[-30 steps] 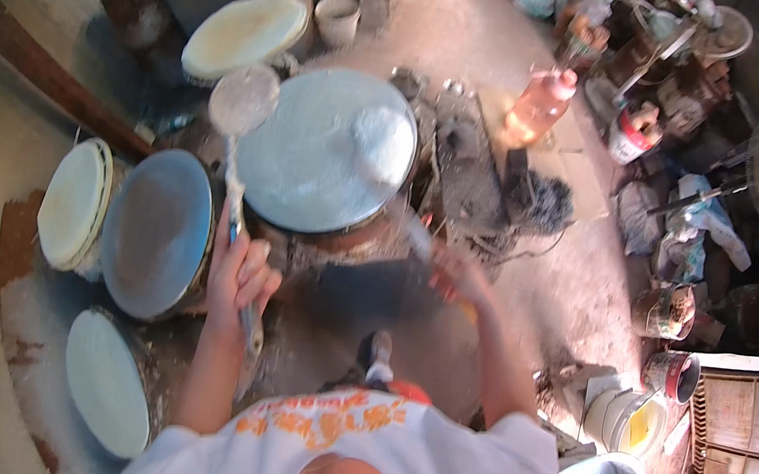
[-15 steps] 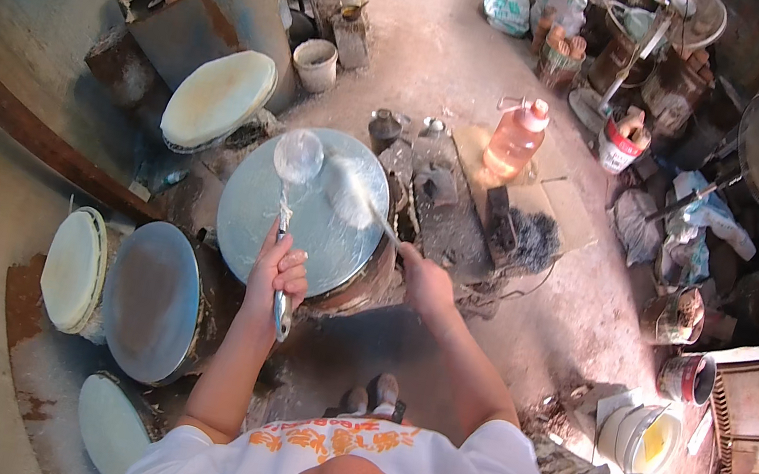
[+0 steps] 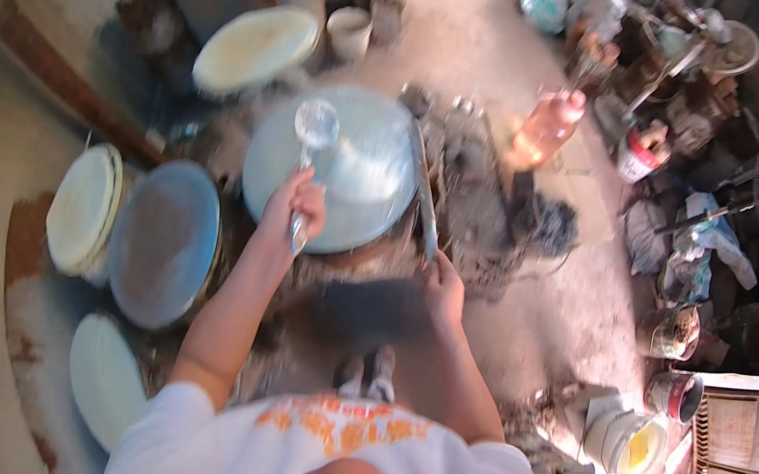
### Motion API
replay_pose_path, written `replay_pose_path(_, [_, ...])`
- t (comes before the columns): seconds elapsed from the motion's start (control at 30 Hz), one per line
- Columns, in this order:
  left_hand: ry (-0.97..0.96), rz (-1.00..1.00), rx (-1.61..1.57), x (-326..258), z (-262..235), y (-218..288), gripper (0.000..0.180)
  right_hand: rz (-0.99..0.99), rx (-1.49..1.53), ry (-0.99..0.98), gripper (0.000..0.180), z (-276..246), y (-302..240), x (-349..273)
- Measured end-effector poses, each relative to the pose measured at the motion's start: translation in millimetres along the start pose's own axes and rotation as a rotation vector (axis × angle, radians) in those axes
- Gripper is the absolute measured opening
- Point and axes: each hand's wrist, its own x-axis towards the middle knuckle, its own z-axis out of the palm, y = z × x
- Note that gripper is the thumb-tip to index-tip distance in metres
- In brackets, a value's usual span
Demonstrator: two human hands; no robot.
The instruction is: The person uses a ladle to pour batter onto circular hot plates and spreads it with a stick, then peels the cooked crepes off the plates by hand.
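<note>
My left hand [image 3: 296, 205] is closed around the handle of a ladle [image 3: 317, 124], whose round, pale bowl is over a large round griddle-like disc [image 3: 277, 153]. The disc has a grey-blue surface with a whitish patch right of the ladle. My right hand [image 3: 442, 289] grips the lower end of a long, thin, flat tool [image 3: 425, 189]. That tool points away from me along the disc's right rim; motion blur hides its exact kind and whether it touches the rim.
More round discs surround me: a pale one [image 3: 258, 51] beyond, a blue-rimmed one [image 3: 163, 245] at left. A pink bottle [image 3: 548, 130] stands far right of the big disc. Near it lies a dark shaggy bundle [image 3: 549, 223]. Buckets, including a white one [image 3: 613, 436], line the right side.
The right-hand tool has swung from over the middle of the disc to its right rim, now pointing away from me. The ladle stays over the disc. The whole view has shifted.
</note>
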Motion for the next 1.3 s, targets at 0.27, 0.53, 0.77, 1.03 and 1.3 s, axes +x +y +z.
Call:
replay_pose_path(0.27, [-0.231,0.107,-0.355,-14.0,-29.9,-54.8,0.037,-0.35,-0.26,-0.242,0.035,80.1,-75.4,-27.2])
replay_pose_path(0.53, [-0.68,-0.025,-0.764,-133.6,-13.0,6.8,0.032,-0.09,-0.389,-0.303,0.034,66.6,-65.4,-12.2])
replay_pose_path(0.77, [-0.56,-0.002,-0.467,-179.6,-94.0,120.4,0.032,-0.283,0.126,-0.455,0.041,155.1,-58.0,-42.6])
replay_pose_path(1.03, [-0.374,0.085,-0.326,-169.7,-160.9,178.1,0.04,-0.343,0.04,-0.516,0.046,289.6,-128.5,-118.8])
replay_pose_path(1.3, [-0.117,0.525,-0.086,-179.6,-169.4,217.0,0.01,-0.591,-0.345,-0.514,0.037,291.0,-171.5,-103.7])
